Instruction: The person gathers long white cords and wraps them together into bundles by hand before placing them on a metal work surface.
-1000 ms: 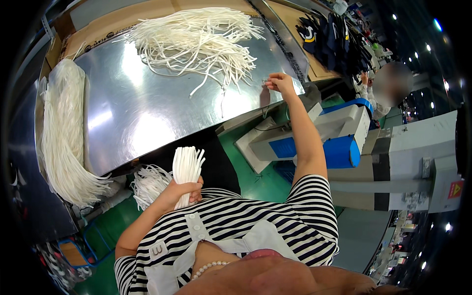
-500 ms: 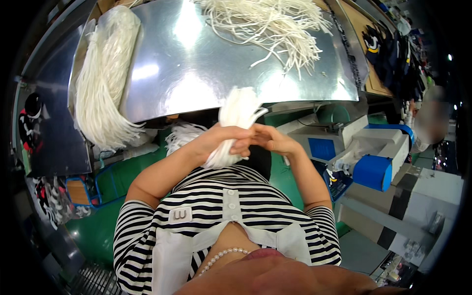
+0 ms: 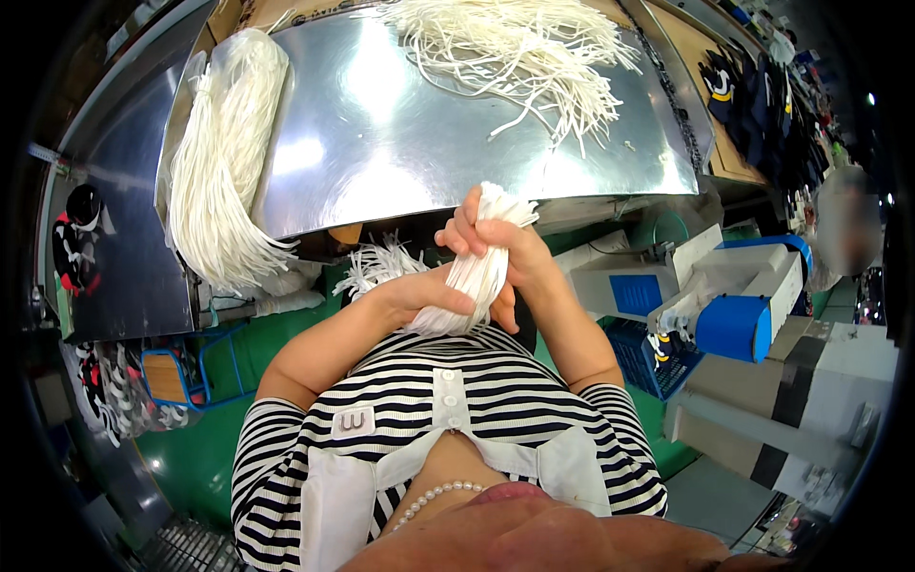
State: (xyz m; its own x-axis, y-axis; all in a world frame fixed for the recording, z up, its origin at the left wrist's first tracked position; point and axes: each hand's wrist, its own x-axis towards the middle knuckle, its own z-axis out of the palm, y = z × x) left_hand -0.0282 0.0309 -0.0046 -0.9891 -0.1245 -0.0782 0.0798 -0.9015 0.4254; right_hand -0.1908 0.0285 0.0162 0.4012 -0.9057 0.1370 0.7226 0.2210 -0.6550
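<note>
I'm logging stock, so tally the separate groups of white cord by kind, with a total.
Held white cord bundle: 1
Partly plastic-wrapped long white cord bundle: 1
Loose white cord pile on shiny metal table: 1
White cord bunch below table's near edge: 1
Total: 4

Factory workshop: metal-topped worktable (image 3: 329, 162), bulk white cords (image 3: 515, 52), white-and-blue machine (image 3: 734, 324), green floor (image 3: 205, 443); dark pieces (image 3: 762, 100) at right, indistinct, possibly shoe parts.

Left fingers (image 3: 450, 298) and right fingers (image 3: 499, 233) around a bundle of white cords (image 3: 477, 277), near the metal table (image 3: 329, 176).
</note>
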